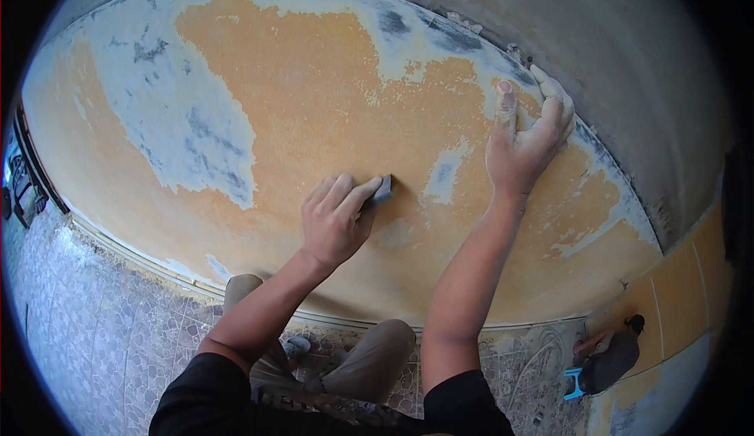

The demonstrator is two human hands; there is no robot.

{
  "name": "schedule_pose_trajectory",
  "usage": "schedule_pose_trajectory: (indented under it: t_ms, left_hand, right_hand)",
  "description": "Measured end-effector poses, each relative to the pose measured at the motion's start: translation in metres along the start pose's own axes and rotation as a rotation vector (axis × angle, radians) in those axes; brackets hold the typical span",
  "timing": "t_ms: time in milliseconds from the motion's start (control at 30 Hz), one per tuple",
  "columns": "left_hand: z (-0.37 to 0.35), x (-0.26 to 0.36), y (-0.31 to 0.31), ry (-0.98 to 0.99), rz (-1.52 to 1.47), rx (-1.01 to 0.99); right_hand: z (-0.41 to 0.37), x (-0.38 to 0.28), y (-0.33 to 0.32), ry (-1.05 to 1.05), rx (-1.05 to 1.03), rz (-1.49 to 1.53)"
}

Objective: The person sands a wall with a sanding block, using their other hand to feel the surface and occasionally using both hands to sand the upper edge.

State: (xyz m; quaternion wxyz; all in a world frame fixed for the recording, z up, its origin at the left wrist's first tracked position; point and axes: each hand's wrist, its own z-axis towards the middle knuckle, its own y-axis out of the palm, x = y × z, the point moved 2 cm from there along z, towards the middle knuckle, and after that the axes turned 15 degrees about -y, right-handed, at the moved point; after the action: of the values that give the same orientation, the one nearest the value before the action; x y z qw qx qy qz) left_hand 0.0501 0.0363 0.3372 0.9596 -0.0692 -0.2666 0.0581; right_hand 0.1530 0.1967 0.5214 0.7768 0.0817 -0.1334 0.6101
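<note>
A large curved panel (314, 82) fills the view, its surface patchy with orange-yellow, whitish and dark grey areas. My left hand (338, 216) is closed around a small dark grey sanding block (382, 191), pressed against the orange area near the middle; part of the block is hidden by the fingers. Farther right, my right hand (528, 133) rests on the panel at its upper right edge. Its thumb stands apart from the fingers, which reach the edge, and pale dust coats them. No tool shows in that hand.
Below the panel lies a patterned tile floor (102, 310) with whitish dust. My knees (385, 349) are close under the panel's lower edge. At lower right, another person (616, 357) sits on a blue stool (575, 385) beside another orange panel. A grey surface (628, 67) borders the upper right.
</note>
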Motion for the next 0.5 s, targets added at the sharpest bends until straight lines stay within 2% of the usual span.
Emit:
schedule_pose_trajectory:
  t_ms: [100,200,367,433,500]
  left_hand:
    - [0.046,0.029,-0.001,0.025,-0.047,0.049]
    - [0.046,0.035,0.006,0.048,-0.06,0.09]
    - [-0.031,-0.018,-0.001,0.008,0.043,0.012]
    - [-0.044,-0.034,-0.004,-0.048,0.029,0.005]
    - [-0.028,-0.021,-0.006,-0.049,0.004,0.013]
  right_hand:
    - [0.002,0.001,0.002,0.044,-0.005,-0.001]
    - [0.001,0.001,0.004,0.017,0.017,-0.018]
    - [0.0,0.005,0.003,0.009,0.011,0.011]
    - [0.0,0.008,0.005,-0.001,0.022,0.01]
    - [-0.002,0.006,0.006,-0.01,0.014,0.017]
